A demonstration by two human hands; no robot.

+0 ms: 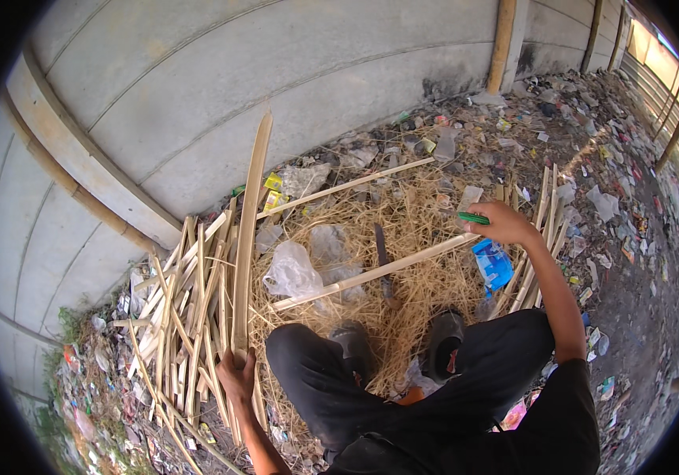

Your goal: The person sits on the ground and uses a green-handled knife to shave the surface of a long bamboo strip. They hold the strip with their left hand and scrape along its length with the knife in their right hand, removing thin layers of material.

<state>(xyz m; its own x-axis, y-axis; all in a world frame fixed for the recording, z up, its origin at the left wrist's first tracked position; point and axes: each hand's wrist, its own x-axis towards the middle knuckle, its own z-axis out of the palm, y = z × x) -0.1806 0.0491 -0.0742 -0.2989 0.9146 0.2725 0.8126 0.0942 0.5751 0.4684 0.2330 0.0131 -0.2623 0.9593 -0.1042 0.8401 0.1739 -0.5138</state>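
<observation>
Extending forward from the left hand (236, 377), whose fingers close around its near end, a wide bamboo strip (247, 237) lies alongside piled narrow slats (190, 348). The right hand (504, 222) firmly encloses a green-handled tool (474, 218), near a blue packet (492, 267) and straw-like litter (426, 289).

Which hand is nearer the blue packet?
Right. The right hand, holding a green-handled tool, appears just above the blue packet in the picture; the left hand is well to its left and lower, holding a wide bamboo strip.
</observation>
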